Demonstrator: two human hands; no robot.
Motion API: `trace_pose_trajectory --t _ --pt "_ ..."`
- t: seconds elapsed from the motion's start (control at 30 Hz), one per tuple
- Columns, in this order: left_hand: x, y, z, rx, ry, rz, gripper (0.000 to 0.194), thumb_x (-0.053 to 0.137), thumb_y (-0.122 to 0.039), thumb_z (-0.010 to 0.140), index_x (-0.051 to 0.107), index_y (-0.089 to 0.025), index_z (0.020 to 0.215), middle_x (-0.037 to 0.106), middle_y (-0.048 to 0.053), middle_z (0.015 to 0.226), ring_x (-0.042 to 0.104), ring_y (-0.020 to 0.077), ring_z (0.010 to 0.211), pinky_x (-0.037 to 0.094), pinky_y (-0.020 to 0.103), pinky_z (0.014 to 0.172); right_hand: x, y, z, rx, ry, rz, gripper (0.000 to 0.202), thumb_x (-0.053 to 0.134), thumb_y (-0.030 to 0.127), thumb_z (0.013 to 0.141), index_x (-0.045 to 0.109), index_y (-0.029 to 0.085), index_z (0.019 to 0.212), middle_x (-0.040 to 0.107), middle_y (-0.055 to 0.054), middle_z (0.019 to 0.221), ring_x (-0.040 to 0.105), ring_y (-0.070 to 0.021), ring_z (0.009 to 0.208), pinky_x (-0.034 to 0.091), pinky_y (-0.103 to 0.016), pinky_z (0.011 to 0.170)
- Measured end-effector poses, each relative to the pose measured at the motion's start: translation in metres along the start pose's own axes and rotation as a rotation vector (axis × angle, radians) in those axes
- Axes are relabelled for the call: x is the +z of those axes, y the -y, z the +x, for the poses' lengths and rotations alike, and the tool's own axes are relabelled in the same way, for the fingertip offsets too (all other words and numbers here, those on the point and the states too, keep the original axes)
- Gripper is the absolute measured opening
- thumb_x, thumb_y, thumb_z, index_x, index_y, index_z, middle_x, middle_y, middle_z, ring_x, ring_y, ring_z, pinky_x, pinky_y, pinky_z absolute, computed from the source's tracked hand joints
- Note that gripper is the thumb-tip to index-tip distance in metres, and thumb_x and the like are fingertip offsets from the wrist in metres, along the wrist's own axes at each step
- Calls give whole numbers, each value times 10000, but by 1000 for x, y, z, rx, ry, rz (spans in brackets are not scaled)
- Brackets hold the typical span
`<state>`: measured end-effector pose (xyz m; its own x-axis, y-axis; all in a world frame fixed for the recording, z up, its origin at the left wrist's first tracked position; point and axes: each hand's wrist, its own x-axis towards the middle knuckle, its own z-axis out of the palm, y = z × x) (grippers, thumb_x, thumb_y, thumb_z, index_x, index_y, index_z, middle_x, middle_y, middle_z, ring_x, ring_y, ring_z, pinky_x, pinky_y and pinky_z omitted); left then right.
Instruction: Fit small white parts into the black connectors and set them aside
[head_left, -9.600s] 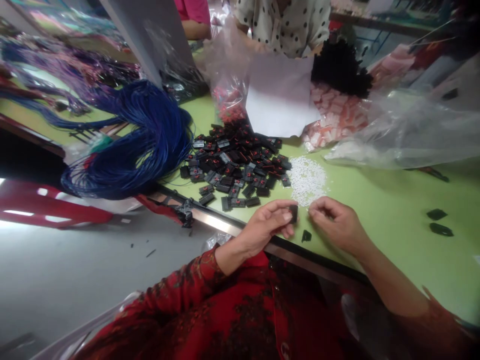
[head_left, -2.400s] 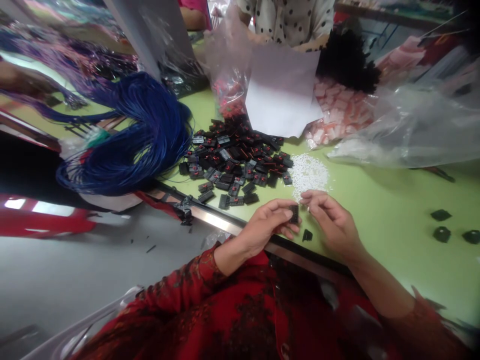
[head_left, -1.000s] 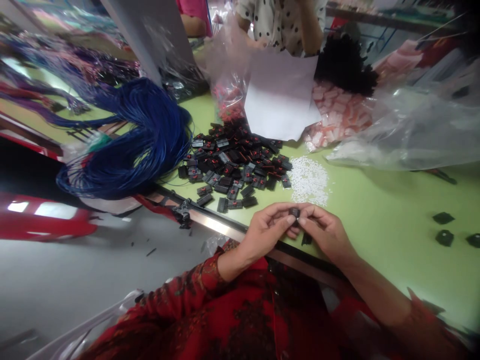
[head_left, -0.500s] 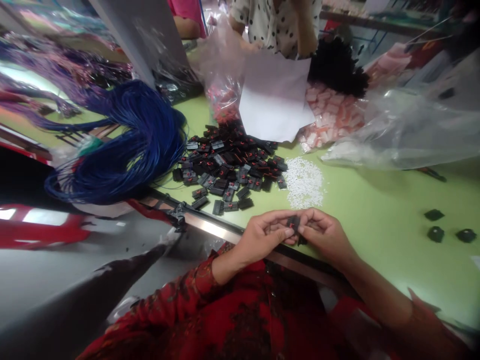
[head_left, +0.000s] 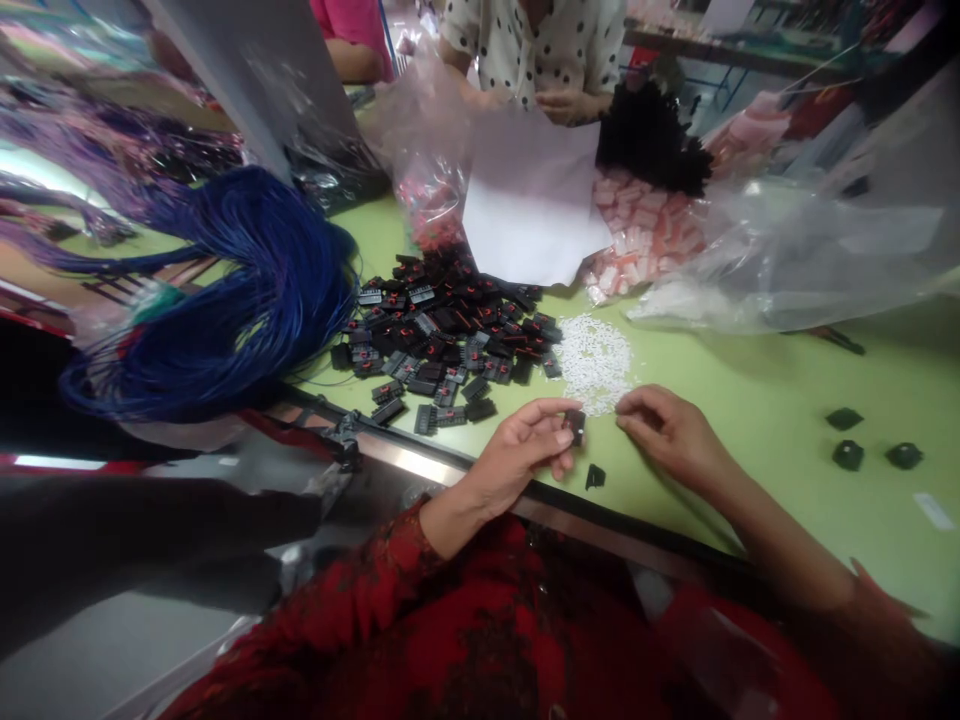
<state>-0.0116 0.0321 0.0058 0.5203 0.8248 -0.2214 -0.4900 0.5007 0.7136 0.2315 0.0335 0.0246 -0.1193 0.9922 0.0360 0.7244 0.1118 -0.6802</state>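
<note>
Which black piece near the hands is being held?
The black piece pinched in the left hand; the small loose piece and the heap lie on the green table.

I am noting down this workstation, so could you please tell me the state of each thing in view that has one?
Left hand, closed on a black connector
Right hand, curled, grip unclear
Black connectors, loosely heaped
White pieces, spread in a patch
Blue wires, bundled and looped
Clear bag at right, crumpled
White sheet, unfolded
Three dark pieces at right, lying apart

The red shirt (head_left: 480,625) has dark, blotchy patterning.
</note>
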Motion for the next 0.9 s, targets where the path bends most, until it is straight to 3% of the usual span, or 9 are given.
trace_pose_trajectory --t 0.2,0.37,0.47,0.63,0.7,0.8,0.9 --pt "1 -1 -2 1 -24 -29 433 877 -287 760 704 -153 1133 711 26 859 618 69 578 491 198 544 1 1 3 -58 29 -36 145 563 253 882 701 218 858 691 -58 872 636 -197 743 490 -331 670" --pt "1 1 -1 14 -27 -28 434 874 -302 768 692 -144 1129 713 28 846 626 74 578 494 196 535 1 1 -4 35 13 25 168 596 350 891 680 206 872 679 -45 783 609 -187 670 477 -315 623" --pt "3 2 -1 16 -39 2 453 873 -329 770 681 -137 1132 704 24 825 626 78 571 501 204 532 8 4 -4 94 -17 -77 221 635 411 884 673 210 802 661 -38 760 575 -179 635 445 -316 609" --pt "3 3 -1 21 -19 26 447 856 -370 787 652 -138 1109 709 34 836 638 89 569 505 211 521 17 6 -2 48 -42 -171 202 612 352 898 654 218 753 644 -36 748 567 -189 668 413 -327 638" --pt "3 3 -1 26 11 18 426 840 -363 806 640 -143 1111 722 45 866 655 96 594 520 215 537 17 10 -3 30 -51 -71 200 609 358 908 651 218 772 646 -39 759 574 -195 688 434 -338 663" --pt "3 4 -1 37 56 10 396 812 -351 841 633 -147 1130 730 52 886 682 113 635 551 230 574 15 25 -7 58 -41 261 208 628 409 933 668 223 848 662 -34 787 605 -199 725 493 -349 712" --pt "3 7 -1 43 79 18 400 798 -354 859 642 -143 1161 725 53 897 700 125 664 576 245 607 17 44 -11 46 -38 524 196 668 422 931 693 237 870 700 -52 939 661 -221 891 542 -368 839"
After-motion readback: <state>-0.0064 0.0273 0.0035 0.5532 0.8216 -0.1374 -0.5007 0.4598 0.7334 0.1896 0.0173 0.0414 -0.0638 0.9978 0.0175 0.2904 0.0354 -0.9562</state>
